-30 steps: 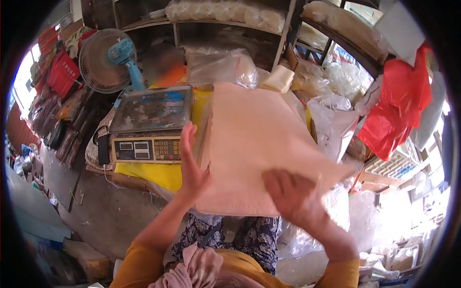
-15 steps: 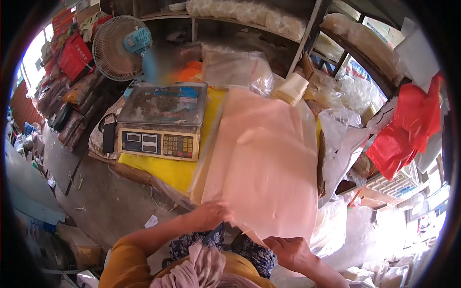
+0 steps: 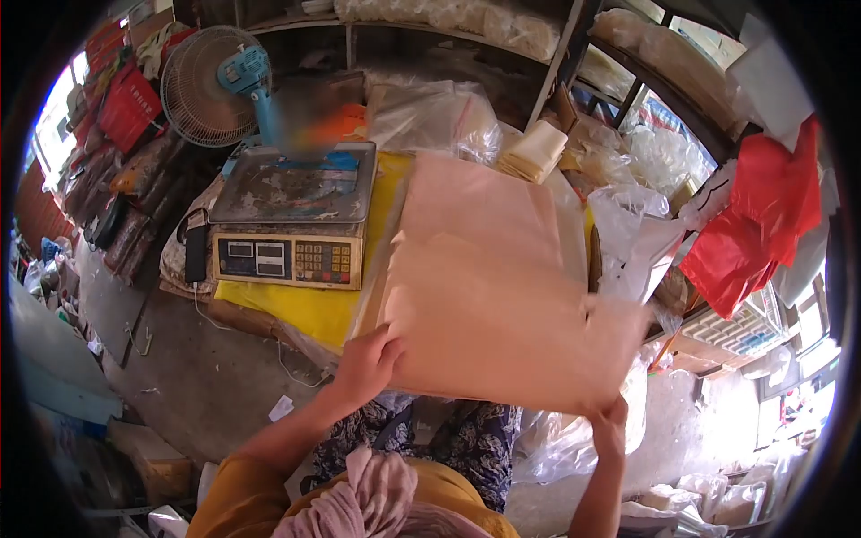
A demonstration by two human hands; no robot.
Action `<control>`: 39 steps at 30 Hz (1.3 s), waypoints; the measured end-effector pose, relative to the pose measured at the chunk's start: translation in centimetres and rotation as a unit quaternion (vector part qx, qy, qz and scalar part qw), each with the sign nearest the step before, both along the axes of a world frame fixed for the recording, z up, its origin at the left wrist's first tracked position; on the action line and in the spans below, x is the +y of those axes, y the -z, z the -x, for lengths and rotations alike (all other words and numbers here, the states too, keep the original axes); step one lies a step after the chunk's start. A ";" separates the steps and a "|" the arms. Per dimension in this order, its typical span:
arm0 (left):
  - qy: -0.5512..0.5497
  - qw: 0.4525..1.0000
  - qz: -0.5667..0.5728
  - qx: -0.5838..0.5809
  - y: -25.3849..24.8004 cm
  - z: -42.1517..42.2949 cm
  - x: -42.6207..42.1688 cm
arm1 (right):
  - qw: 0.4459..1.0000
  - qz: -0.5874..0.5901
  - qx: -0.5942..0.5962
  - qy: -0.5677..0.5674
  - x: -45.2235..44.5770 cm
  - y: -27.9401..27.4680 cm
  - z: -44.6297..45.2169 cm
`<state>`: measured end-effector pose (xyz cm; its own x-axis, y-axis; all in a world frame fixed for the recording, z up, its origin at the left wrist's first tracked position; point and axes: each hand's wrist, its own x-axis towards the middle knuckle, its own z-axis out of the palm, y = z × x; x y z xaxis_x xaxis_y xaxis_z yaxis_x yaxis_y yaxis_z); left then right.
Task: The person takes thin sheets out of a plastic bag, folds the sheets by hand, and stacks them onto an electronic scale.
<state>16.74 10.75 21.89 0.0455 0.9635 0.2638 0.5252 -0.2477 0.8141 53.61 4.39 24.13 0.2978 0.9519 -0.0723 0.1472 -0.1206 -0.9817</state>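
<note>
A large, thin pink sheet (image 3: 493, 332) fills the front of the work surface, its near edge lifted toward my body. My left hand (image 3: 366, 363) is closed at the sheet's near left corner, fingers curled over the edge. At the near right corner, my right hand (image 3: 610, 426) pinches the sheet, which is blurred and bent up there. Beneath it lie more flat pink sheets (image 3: 475, 193) in a stack. I cannot tell whether the material is paper or plastic film.
Left of the sheets stands a digital scale (image 3: 287, 255) on a yellow sheet (image 3: 309, 314). Behind it is a fan (image 3: 211, 85). Clear plastic bags (image 3: 435, 117) and a folded cream bundle (image 3: 534, 151) lie at the back. A red plastic bag (image 3: 758, 224) hangs at right.
My right hand has moved right and up, pulling the sheet's near edge out wide. My left hand has shifted left and slightly up. The sheet now spreads between both hands.
</note>
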 end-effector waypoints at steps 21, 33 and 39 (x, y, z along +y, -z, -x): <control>0.206 0.892 -0.265 0.303 5.0 -1.3 1.5 | 0.805 -0.108 -0.555 -0.178 2.8 5.0 8.5; -0.146 0.959 -0.203 -0.133 -3.2 2.0 3.1 | 0.735 -0.411 -0.478 -0.248 6.2 -6.8 14.4; 0.066 0.955 -0.173 -0.231 6.2 4.5 3.6 | 0.811 -0.293 -0.375 -0.341 4.5 -0.1 10.9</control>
<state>12.20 14.36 15.73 -0.0368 0.8092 0.5864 0.0754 -0.5828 0.8091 42.67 8.91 24.24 -0.5603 0.7197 0.4099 0.5654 0.6940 -0.4457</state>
